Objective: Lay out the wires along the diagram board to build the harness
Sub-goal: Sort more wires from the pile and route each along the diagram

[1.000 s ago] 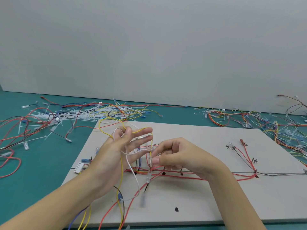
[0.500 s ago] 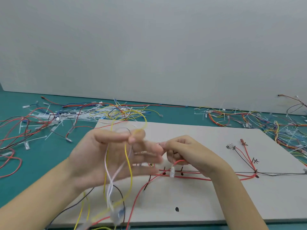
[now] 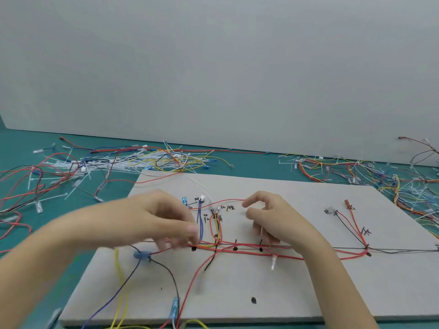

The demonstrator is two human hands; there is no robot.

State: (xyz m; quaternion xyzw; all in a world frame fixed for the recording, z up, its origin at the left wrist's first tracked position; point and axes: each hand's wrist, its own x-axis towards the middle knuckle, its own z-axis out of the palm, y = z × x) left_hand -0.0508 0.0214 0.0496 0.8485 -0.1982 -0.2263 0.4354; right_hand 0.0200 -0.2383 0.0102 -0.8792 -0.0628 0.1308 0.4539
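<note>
Half a second ago I held both hands raised above the flat grey diagram board, with yellow and white wires looped around my left fingers. Now both hands are down at the board's surface and that raised loop is gone.

My left hand is blurred by motion. Its fingertips point down onto the bundle of red wires that runs across the middle of the board, and they seem to press or pinch it at the bundle's left end; I cannot tell which. My right hand rests on the same bundle further right, fingers curled, thumb and forefinger apart and near a thin red wire loop arching above the bundle. Whether that hand grips anything is hidden beneath its palm.

A blue connector sleeve lies on the board just left of my left hand, with a black wire and a blue wire trailing from it toward the board's near edge. A yellow wire runs beside them and is cut off at the bottom. Handwritten labels on the board near the upright blue and yellow wire ends are too small to read.

Behind the board, on the teal table, lie tangled heaps of loose coloured wires, and more to the board's right.
</note>
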